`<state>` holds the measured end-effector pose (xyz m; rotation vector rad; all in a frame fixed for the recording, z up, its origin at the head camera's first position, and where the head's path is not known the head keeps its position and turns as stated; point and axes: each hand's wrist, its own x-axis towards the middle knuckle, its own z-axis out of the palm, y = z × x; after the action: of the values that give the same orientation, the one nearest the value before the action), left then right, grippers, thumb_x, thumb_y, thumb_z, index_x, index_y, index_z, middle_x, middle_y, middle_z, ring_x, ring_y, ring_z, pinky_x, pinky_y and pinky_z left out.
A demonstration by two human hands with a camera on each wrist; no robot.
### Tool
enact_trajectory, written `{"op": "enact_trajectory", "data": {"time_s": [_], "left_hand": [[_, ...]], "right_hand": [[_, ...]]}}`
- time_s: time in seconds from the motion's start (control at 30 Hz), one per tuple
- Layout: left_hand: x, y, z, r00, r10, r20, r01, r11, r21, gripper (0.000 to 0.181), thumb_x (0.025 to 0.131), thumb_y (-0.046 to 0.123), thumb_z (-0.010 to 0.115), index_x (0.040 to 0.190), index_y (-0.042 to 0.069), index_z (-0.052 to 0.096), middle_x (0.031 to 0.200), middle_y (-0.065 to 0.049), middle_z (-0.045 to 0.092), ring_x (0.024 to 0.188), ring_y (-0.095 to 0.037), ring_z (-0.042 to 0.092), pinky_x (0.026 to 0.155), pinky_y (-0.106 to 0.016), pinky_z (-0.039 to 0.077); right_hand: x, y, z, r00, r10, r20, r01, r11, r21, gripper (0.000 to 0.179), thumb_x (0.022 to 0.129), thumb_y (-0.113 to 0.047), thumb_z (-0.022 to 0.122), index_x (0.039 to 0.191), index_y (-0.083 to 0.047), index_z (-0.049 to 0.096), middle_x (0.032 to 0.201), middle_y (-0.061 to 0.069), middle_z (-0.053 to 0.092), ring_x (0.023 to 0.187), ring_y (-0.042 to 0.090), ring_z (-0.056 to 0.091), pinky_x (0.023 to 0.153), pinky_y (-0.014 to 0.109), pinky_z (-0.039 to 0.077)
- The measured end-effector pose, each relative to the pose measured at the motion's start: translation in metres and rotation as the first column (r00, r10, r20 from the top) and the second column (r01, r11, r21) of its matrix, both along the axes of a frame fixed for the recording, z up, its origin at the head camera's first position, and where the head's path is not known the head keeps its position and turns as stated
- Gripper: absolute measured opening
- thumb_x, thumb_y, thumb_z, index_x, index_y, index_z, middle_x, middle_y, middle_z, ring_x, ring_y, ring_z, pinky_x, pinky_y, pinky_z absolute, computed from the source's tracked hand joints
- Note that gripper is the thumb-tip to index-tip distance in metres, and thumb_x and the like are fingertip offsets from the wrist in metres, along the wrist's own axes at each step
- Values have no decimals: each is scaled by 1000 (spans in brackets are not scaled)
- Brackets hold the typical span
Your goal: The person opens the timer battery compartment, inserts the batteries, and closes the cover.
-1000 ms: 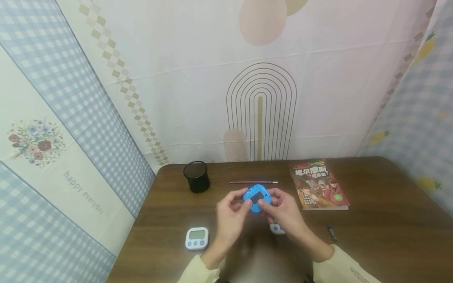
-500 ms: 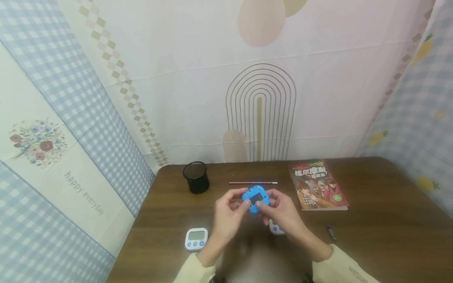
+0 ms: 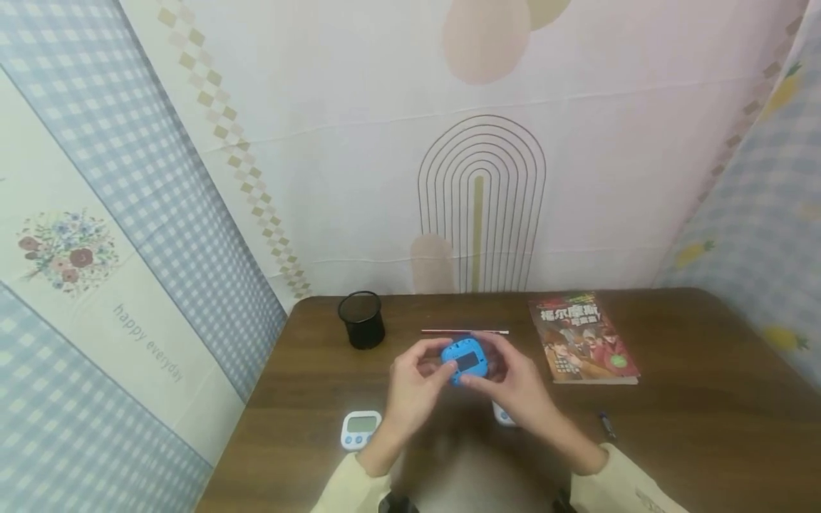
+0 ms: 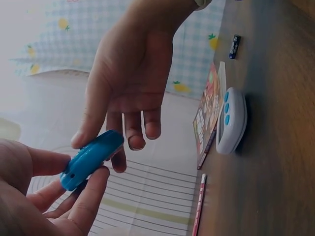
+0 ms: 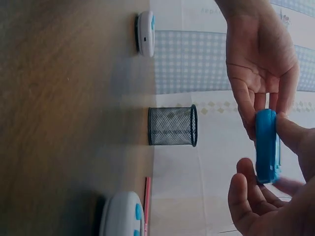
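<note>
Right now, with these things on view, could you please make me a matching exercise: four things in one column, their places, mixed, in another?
1. blue device
2. black mesh cup
3. book
4. battery

A. lying flat, back right of the table
B. between the left hand and the right hand
C. lying near the right sleeve
D. standing upright, back left

Pairs: 1-B, 2-D, 3-A, 4-C.

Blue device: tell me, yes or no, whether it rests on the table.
No, the left hand and right hand hold the blue device off the table.
</note>
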<state>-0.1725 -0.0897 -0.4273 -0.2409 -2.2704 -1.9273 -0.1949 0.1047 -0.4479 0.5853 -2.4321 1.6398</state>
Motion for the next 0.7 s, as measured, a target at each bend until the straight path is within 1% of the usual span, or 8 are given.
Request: {"op": "enact_trajectory", "data": {"time_s": [0.07,0.17,0.23,0.3,0.37,0.43,0.57,0.7], "left_hand": [[-2,-2,0,1000,-5,1,5,1000,-22,30,98,12,77,128,12,73,124,-9,74,95,-24,77,81,-29,65],[-3,-6,1,1000,-7,0,7,999,-32,31,98,14,78,128,11,73,124,-10,74,98,-25,77,82,-29,65],[-4,-8,1,1000,-3,3,3,999,-35,31,97,15,79,127,12,73,123,-11,75,99,-26,77,82,-29,65],[-5,-10,1,1000,1,3,-1,999,-35,31,97,16,79,127,12,73,123,-11,75,99,-26,77,82,-29,65],[-5,-10,1,1000,3,7,-3,999,-40,31,96,17,80,126,12,72,122,-11,75,98,-26,77,82,-29,65],[-6,-11,1,1000,3,14,-3,999,-42,31,96,18,80,126,12,72,121,-11,76,98,-25,77,82,-28,65],[-6,-9,1,999,-2,52,4,999,-32,29,99,22,77,125,11,71,119,-11,75,98,-25,77,81,-30,65],[-7,-9,2,997,-23,76,24,1000,-6,24,104,21,69,125,8,70,120,-13,74,99,-26,78,82,-36,66]], "right_hand": [[0,0,-1,996,-5,-92,9,999,47,70,81,-14,93,144,-13,61,112,7,71,84,14,66,71,27,62],[-1,-1,0,982,25,-186,-7,995,99,73,77,-12,95,143,-11,63,120,7,68,91,14,66,74,29,63],[-2,-3,2,971,48,-235,-14,989,145,75,75,-15,97,141,-9,64,127,8,66,100,17,68,80,31,64],[-2,-5,5,962,67,-265,-16,982,188,76,74,-18,98,141,-7,64,132,9,64,109,22,68,87,35,64],[-2,-7,8,955,72,-287,-6,974,224,76,73,-22,99,140,-7,64,134,9,64,116,24,67,93,39,63],[-2,-8,9,952,70,-299,4,971,239,76,72,-24,100,138,-7,65,134,9,64,117,25,67,95,41,62],[-2,-6,9,951,73,-302,1,971,237,74,71,-22,100,135,-7,67,128,6,67,110,21,68,89,38,64],[-4,-4,6,954,89,-286,-27,977,213,72,71,-18,100,135,-7,67,124,5,68,102,18,69,83,34,65]]}}
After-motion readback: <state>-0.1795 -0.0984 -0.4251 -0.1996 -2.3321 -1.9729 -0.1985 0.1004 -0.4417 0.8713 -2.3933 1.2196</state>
